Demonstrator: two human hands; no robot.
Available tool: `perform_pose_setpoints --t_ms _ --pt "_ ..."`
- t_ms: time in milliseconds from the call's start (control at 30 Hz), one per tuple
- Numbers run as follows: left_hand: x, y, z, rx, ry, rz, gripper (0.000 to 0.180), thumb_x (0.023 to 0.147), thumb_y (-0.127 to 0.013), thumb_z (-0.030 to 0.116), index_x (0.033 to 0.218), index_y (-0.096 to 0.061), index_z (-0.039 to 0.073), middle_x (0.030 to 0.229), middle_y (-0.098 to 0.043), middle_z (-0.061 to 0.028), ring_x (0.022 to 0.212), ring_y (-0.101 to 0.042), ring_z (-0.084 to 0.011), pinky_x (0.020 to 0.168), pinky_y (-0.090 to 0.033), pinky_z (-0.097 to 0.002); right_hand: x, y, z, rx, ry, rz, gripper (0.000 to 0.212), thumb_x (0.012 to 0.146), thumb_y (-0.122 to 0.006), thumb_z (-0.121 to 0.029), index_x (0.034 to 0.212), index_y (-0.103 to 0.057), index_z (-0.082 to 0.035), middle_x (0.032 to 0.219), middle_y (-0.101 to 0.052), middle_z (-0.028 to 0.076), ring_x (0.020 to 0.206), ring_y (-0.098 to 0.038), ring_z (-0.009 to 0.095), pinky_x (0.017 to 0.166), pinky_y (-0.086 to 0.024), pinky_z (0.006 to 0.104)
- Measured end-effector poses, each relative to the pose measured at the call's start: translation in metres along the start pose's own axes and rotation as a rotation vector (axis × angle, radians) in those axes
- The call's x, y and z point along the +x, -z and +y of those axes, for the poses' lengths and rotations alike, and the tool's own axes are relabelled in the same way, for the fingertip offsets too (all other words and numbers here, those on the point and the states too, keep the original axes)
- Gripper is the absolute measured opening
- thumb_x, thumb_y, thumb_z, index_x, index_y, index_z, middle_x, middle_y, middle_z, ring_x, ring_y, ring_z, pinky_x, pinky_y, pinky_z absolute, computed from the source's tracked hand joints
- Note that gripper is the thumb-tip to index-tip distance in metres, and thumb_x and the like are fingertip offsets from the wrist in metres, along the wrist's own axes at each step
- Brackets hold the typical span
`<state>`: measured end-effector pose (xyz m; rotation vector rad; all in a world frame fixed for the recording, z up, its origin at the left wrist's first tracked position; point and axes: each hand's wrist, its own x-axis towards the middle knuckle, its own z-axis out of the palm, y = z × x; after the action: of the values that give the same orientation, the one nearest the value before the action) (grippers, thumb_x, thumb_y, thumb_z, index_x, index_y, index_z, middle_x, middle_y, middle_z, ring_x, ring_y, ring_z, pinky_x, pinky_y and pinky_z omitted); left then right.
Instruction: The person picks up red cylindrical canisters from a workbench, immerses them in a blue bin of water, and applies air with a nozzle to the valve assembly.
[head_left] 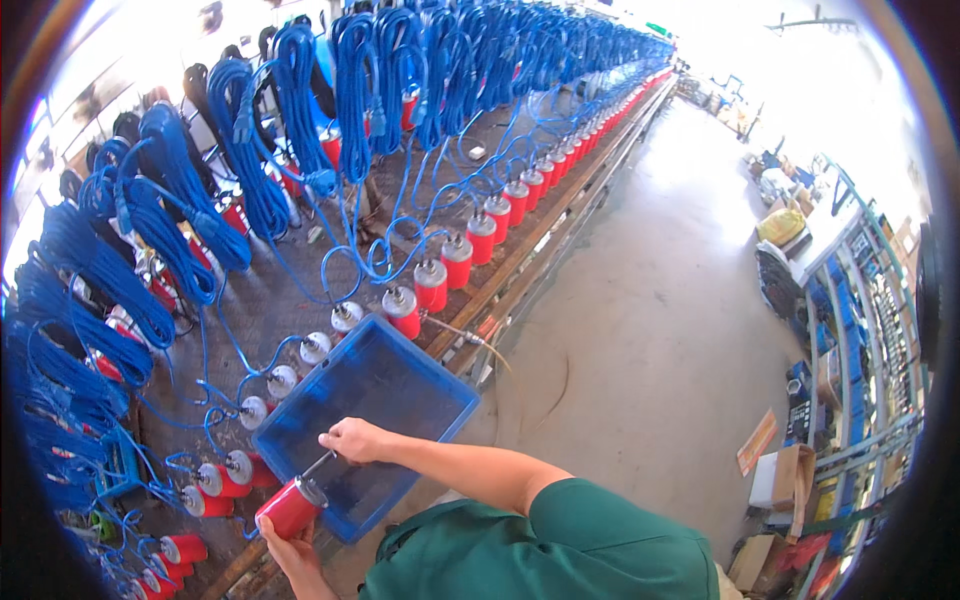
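My left hand [288,553] is wrapped round the lower end of a red cylinder [290,508] with a grey cap, held tilted. From the cap a thin metal rod [319,464] runs up to my right hand [354,440], whose fingers are closed round its upper end. I cannot make out whether the rod is a tool or part of the cylinder. Beneath both hands stands a shallow blue plastic bin [400,372], its far corner close to a row of similar red cylinders [456,262] with grey caps and blue cables.
Coiled blue cables [352,95] hang in a long row at the left and back. A wooden bench edge [470,322] borders the concrete floor [640,330]. At the right stand metal shelves [850,320] with boxes, and an open cardboard box [790,480].
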<state>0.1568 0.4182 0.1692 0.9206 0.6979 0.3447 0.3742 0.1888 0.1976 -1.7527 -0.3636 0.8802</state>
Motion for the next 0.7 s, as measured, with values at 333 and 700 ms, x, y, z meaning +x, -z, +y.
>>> perform_pose_setpoints --t_ms 333,700 --pt "-0.003 0.011 -0.003 0.081 -0.033 -0.004 0.077 0.100 -0.062 0.070 0.145 -0.055 0.009 0.132 -0.068 -0.0124 0.118 -0.069 -0.0298 0.099 -0.059 -0.0461 -0.013 -0.004 0.003 0.030 0.264 0.028 0.036 0.113 -0.056 -0.036 0.120 -0.068 -0.003 0.089 -0.075 0.014 0.070 -0.073 0.026 0.066 -0.055 0.0433" --pt "-0.008 -0.002 0.005 0.172 -0.018 -0.012 0.081 0.098 -0.061 0.072 0.145 -0.056 0.006 0.133 -0.067 -0.0153 0.117 -0.068 -0.0328 0.099 -0.058 -0.0487 -0.005 0.009 0.000 0.150 -0.030 -0.133 0.050 0.109 -0.062 -0.051 0.097 -0.067 -0.003 0.067 -0.065 0.006 0.053 -0.062 0.015 0.048 -0.047 0.0311"
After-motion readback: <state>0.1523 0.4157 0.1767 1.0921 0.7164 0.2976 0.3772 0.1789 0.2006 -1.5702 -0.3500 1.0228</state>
